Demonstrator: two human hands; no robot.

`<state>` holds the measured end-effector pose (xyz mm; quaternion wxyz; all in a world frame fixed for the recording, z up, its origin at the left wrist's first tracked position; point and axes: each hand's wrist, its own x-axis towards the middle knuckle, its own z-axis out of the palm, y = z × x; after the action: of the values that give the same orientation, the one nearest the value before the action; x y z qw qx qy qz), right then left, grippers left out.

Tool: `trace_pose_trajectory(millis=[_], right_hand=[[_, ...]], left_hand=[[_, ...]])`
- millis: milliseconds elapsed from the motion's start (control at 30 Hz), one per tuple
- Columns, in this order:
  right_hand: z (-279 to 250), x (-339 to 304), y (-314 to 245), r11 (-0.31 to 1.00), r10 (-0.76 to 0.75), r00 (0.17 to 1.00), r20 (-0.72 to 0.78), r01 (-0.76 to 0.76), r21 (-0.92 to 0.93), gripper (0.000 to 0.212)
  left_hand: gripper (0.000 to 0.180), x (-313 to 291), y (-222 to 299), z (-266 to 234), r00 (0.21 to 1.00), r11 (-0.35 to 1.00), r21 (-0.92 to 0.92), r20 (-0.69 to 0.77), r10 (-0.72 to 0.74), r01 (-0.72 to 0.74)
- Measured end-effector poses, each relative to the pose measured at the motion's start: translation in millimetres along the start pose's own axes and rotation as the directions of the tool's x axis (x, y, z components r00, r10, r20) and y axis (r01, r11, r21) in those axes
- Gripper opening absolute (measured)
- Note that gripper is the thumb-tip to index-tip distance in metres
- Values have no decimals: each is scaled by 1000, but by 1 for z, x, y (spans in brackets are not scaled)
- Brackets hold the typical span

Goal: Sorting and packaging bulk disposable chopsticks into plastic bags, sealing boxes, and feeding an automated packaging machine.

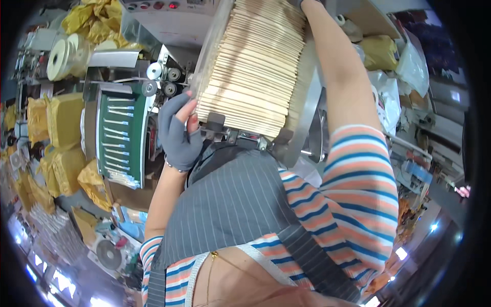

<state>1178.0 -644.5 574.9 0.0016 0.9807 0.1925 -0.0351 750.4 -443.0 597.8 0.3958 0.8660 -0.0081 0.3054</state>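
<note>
A deep stack of pale wooden sticks, which look like disposable chopsticks, lies crosswise in a metal hopper in front of me. My left hand, in a grey glove with bare fingertips, is at the hopper's near left side. Its fingers are stretched out and apart, the tips touching or close to the side wall; nothing shows in its grasp. Over the right side of the stack reaches my right arm. Only a gloved bit of my right hand shows at the top edge, its fingers out of sight.
Left of the hopper, a green conveyor carries several thin wrapped sticks, beside metal rollers. A control panel with red buttons stands beyond. Yellow wrapped bundles are piled at far left. White film reels sit behind them.
</note>
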Motion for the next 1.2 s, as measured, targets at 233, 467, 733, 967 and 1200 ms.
trace_pose_trajectory(millis=[233, 467, 733, 967, 1200], right_hand=[[3, -5, -4, 713, -266, 962, 56, 157, 683, 64], [19, -12, -45, 985, 142, 990, -9, -140, 102, 66], [-70, -125, -87, 933, -349, 862, 366, 284, 221, 39], [-29, -218, -75, 847, -526, 772, 356, 437, 302, 18], [-18, -228, -85, 829, -537, 806, 249, 559, -25, 15]], left_hand=[[20, -6, 3, 1, 984, 982, 62, -43, -174, 177], [20, -2, 6, 4, 983, 982, 52, -38, -179, 181], [25, -5, 7, -2, 995, 986, 140, -29, -92, 95], [27, -6, -1, 0, 999, 993, 111, -6, -48, 49], [27, -2, 5, -4, 1000, 989, 147, -7, 0, 1]])
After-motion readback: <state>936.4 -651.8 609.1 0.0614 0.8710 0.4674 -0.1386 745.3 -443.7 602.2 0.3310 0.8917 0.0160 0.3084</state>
